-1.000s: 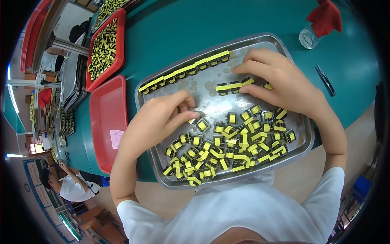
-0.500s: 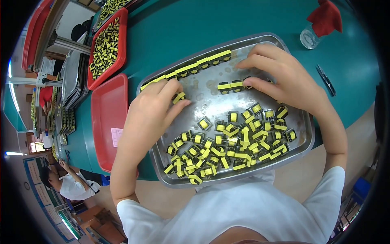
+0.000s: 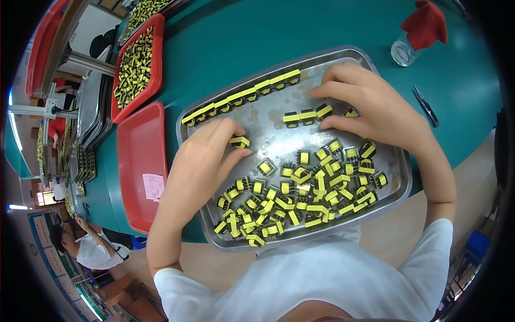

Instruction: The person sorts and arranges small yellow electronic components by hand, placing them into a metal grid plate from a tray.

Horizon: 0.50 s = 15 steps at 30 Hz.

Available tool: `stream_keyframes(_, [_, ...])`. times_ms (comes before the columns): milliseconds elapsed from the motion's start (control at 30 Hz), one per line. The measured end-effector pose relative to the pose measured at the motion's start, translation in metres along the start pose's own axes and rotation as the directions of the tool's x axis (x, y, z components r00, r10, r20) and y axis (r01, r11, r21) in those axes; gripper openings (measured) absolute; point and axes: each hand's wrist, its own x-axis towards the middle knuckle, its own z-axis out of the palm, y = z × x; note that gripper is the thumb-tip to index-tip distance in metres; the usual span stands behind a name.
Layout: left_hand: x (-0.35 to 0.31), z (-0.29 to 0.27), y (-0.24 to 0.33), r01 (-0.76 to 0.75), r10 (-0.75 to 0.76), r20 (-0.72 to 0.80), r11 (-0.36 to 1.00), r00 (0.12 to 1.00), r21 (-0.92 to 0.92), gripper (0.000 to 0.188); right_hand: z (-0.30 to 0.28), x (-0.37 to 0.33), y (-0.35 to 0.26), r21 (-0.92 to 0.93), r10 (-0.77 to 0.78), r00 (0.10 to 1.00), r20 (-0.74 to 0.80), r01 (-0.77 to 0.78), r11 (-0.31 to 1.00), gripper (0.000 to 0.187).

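Since a moment ago the left hand (image 3: 201, 161) has slid up the metal tray (image 3: 399, 193), its fingers (image 3: 228, 134) now pinching one yellow component (image 3: 240, 141) just below the long row (image 3: 241, 96). The right hand (image 3: 375, 107) rests spread fingers against a short row (image 3: 307, 116). Loose components (image 3: 300, 198) heap nearer the person. Left on the table (image 3: 257, 37), an empty red tray (image 3: 140, 166) carries a pale pink rectangular label (image 3: 154, 187).

A green table (image 3: 300, 37) carries a metal tray (image 3: 399, 185), an empty red tray (image 3: 137, 161), a red tray of yellow parts (image 3: 156, 59), a small glass jar (image 3: 402, 52), a red cloth (image 3: 426, 24) and dark tweezers (image 3: 425, 105).
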Motion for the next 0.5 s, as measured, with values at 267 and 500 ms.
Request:
stream_keyframes(267, [0.046,0.025,0.005,-0.233,0.231,-0.105,0.973,0.967,-0.002,0.027,0.007,0.0,-0.004,-0.127,-0.033,0.999,0.01,0.034,0.991,0.029])
stream_keyframes(500, [0.044,0.02,0.013,-0.231,0.234,-0.08,0.972,0.969,0.049,0.028,0.015,0.001,-0.003,-0.132,-0.039,0.998,-0.057,0.031,0.991,0.03])
